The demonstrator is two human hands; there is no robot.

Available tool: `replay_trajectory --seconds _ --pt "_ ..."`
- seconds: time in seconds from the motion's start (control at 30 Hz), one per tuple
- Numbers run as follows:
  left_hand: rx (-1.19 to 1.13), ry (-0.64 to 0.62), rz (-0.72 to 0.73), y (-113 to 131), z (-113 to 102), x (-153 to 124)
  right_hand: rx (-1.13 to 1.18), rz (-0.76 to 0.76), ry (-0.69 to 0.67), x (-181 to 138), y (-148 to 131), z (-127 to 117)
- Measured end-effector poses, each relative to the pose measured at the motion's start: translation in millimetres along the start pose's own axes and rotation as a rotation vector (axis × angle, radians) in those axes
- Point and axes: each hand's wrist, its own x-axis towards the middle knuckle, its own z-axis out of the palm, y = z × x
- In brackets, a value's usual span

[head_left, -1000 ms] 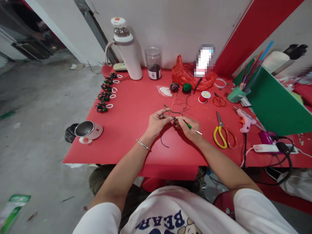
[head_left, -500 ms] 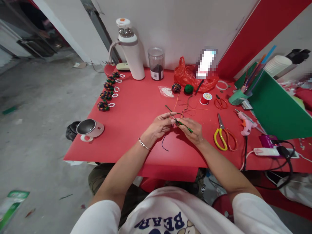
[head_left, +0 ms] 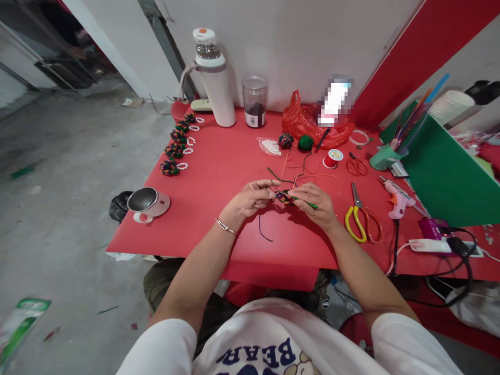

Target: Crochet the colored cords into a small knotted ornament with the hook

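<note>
Between my hands is a small multicoloured crochet piece (head_left: 284, 197) in dark yarn. My left hand (head_left: 255, 198) pinches its left side, index finger stretched out with yarn near it. In my right hand (head_left: 315, 203) is a crochet hook (head_left: 310, 204) with a green handle, its tip at the piece. Dark green and orange yarn strands run from the piece toward a multicoloured yarn ball (head_left: 286, 140) and a green yarn ball (head_left: 305, 142). A dark blue yarn tail (head_left: 261, 229) lies on the table below my left hand.
Several finished crochet pieces with white bead loops (head_left: 169, 167) line the left. A mug (head_left: 154, 203) stands at the left edge, a thermos (head_left: 221, 94) and a jar (head_left: 254, 104) behind. Scissors (head_left: 361, 219), a thread spool (head_left: 333, 158) and a pink glue gun (head_left: 398, 200) lie on the right.
My hands have moved slightly apart, uncovering more of the crochet piece. My right hand and the hook have shifted right. The whole view has shifted a little.
</note>
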Motion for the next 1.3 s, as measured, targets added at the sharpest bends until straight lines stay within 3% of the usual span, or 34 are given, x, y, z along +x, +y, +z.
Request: replay_trajectory --seconds 0.1,0.23,0.37,0.47,0.6,0.83,1.03,1.17,1.3 --pt "0.015 -0.008 -0.013 2 -4 0 0.061 0.079 -0.025 1 -2 -4" --pt "0.043 -0.038 -0.02 0 -3 0 0.191 0.328 -0.038 -1 -5 -6" --pt "0.093 0.028 0.127 -13 9 3 0.284 0.496 0.016 -5 -6 9" --pt "0.157 0.237 0.364 -26 21 9 0.049 0.444 0.116 -6 -8 23" --pt "0.195 0.366 0.426 -35 31 14 -0.198 0.26 0.104 -6 -9 32" --pt "-0.037 0.198 0.199 -24 30 6 -0.142 0.157 0.117 -10 -7 28" --pt "0.086 0.245 0.287 -26 31 6 -0.119 0.168 0.09 -8 -6 28" --pt "0.105 0.325 0.391 -32 34 10 -0.224 0.155 0.119 -8 -6 32" --pt "-0.052 0.228 0.267 -30 34 9 -0.246 0.036 0.102 -9 -8 31"
